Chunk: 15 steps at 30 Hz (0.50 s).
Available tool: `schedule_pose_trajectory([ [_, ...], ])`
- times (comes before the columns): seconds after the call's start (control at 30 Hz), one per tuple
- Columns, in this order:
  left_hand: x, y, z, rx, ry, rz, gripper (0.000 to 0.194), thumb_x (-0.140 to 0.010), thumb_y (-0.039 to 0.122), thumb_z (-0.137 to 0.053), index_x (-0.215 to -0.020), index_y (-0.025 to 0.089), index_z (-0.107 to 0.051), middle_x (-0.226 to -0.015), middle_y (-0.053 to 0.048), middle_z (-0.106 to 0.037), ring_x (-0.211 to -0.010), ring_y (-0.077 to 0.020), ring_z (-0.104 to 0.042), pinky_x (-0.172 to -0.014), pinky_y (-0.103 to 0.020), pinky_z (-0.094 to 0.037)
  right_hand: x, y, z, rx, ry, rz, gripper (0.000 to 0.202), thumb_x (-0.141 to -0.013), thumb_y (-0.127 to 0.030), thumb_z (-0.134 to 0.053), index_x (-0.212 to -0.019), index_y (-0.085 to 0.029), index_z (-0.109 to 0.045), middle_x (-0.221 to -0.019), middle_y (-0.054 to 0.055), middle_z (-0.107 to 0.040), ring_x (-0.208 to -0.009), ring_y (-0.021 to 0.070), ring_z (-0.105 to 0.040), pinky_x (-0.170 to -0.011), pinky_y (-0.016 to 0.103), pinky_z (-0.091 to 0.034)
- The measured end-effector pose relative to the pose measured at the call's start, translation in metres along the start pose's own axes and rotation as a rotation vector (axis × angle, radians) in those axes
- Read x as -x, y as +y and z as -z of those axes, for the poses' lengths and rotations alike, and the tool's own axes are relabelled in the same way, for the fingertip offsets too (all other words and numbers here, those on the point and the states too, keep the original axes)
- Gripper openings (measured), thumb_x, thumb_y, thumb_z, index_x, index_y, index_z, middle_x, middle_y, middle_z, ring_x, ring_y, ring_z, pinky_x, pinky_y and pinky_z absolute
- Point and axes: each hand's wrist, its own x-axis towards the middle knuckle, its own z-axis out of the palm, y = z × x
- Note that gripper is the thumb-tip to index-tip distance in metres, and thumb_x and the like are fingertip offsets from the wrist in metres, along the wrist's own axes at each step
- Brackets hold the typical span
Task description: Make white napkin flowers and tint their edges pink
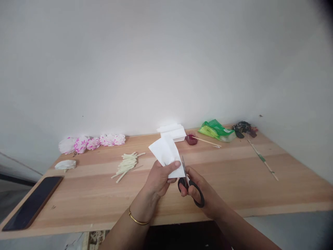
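Note:
My left hand (160, 177) pinches a white sheet of tissue paper (164, 150) between thumb and fingers, above the middle of the table. Black-handled scissors (199, 196) sit in my right hand (201, 185), with fingers through the handle loops. Their blades point up and away, close beside the paper's right edge; I cannot tell if they touch it. Behind the paper lies a stack of folded white paper (173, 132). A small dark red dish (191, 139) with a thin stick (206, 141) reaching out of it stands just right of the stack.
Pink-spotted white paper flowers (93, 143) line the back left, with a white paper bundle (65, 164) before them. Pale sticks (126, 165) are heaped left of my hands. A phone (32, 203) lies front left; a green plastic bag (217, 130), dark scraps (243, 128) and a stick (262, 159) lie right.

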Motion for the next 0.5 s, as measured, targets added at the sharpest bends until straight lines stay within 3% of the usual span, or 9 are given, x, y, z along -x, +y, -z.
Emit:
schedule_pose_trajectory([
  [0.5,-0.001,0.006,-0.003,-0.049,0.068,-0.005,0.036,-0.06,0.032,-0.081,-0.071,0.014,-0.051,-0.055,0.006,-0.045,-0.044,-0.0036,-0.037,-0.038,-0.017,-0.016,-0.001,0.009,0.003,-0.004,0.056,-0.047,0.052,-0.075,-0.07,-0.053,-0.086,-0.02,-0.043,-0.065,-0.004,-0.041,-0.057,0.01,-0.033,-0.054,0.024,-0.029],
])
